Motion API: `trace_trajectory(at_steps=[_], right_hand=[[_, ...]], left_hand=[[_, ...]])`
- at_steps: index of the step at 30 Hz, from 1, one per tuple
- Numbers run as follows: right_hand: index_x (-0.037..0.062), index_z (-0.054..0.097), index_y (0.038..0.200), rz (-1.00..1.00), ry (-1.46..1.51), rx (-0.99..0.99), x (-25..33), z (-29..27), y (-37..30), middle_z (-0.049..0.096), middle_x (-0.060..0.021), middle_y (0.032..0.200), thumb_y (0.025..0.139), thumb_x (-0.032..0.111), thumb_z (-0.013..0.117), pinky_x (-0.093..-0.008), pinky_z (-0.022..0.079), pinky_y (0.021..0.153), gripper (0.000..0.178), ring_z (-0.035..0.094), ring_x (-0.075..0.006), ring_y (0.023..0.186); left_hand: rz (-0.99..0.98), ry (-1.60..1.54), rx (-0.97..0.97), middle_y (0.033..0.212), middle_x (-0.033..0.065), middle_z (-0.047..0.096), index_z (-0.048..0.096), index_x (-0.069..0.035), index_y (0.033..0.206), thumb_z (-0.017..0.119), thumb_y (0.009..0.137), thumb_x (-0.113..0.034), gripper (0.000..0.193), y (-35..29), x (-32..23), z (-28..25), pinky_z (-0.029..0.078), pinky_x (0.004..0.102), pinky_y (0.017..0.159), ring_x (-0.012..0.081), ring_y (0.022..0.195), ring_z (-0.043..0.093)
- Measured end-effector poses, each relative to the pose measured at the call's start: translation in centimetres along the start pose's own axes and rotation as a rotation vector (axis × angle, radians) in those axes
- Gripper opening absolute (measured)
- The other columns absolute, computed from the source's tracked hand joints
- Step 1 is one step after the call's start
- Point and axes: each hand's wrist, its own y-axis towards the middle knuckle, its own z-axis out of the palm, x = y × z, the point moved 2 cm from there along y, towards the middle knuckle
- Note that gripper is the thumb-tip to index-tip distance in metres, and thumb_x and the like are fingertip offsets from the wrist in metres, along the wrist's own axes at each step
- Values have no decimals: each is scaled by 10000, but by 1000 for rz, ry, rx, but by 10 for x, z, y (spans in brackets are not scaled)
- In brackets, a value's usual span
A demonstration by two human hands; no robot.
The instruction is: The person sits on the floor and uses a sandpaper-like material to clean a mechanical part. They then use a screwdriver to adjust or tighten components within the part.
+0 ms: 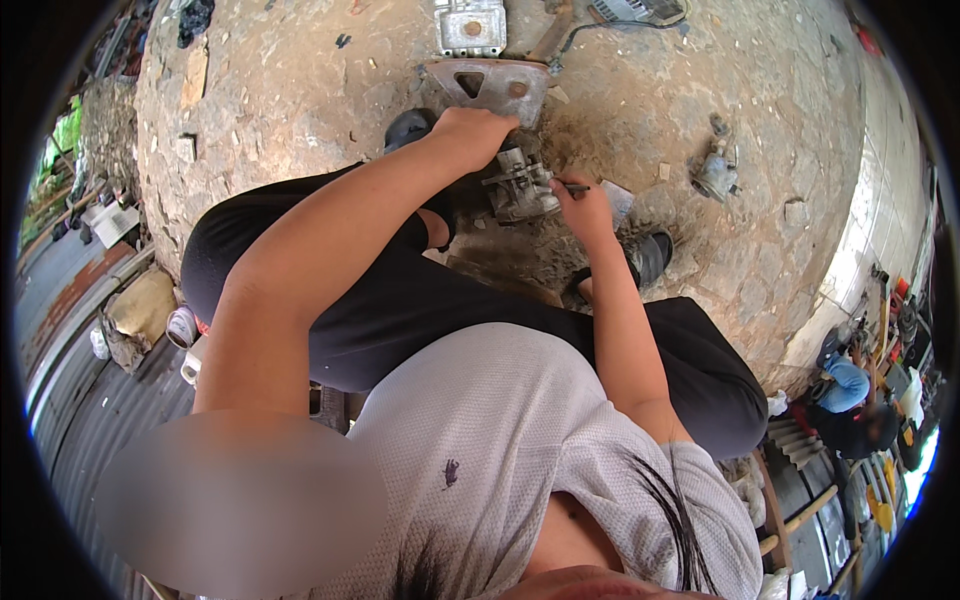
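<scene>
A grey cast-metal part (pixel 522 188), shaped like a carburettor, stands on the dirty ground between my feet. My right hand (pixel 585 210) is at its right side, thumb and fingers closed on a short dark rod (pixel 576 187) that is level with the part. My left hand (pixel 478 138) is beyond the part and to its left, by the near edge of a rusty grey metal plate (pixel 508 98) with a triangular hole. Its fingers point down and are hidden behind the back of the hand, so I cannot see what they touch.
Another metal part (pixel 715 175) lies on the ground to the right. A square cast-metal housing (pixel 470 28) sits at the far side, near a grey corded device (pixel 640 12). A crouching person (pixel 850 400) is at the far right. Corrugated sheets (pixel 75 350) line the left.
</scene>
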Motion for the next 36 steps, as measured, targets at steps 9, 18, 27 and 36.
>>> trace_trajectory(at_steps=[9,18,27,36], right_hand=[[113,805,1075,61,-69,68,7,-5,4,768,-189,992,982,385,728,-490,559,800,298,720,-413,943],[88,798,1074,48,-51,6,-2,-2,8,750,-204,926,986,391,719,-492,557,783,325,721,-422,884],[75,798,1073,72,53,30,2,-3,5,752,-194,867,994,362,703,-482,557,789,312,718,-429,887],[81,801,1092,19,-15,3,-4,1,7,745,-192,843,985,345,732,-480,561,783,293,730,-410,868]], left_hand=[[-23,-18,-8,1134,142,771,640,-171,1317,633,1028,-209,292,0,0,1,579,506,871,367,1080,739],[11,-29,-41,1109,149,770,643,-169,1305,632,1022,-209,285,1,3,4,577,510,859,369,1070,737],[12,-32,-50,1070,154,773,651,-157,1272,640,1010,-214,269,-1,3,3,577,520,858,375,1045,744],[-18,-36,-15,1105,142,770,646,-165,1279,636,1015,-219,269,2,3,5,579,515,868,363,1069,740]])
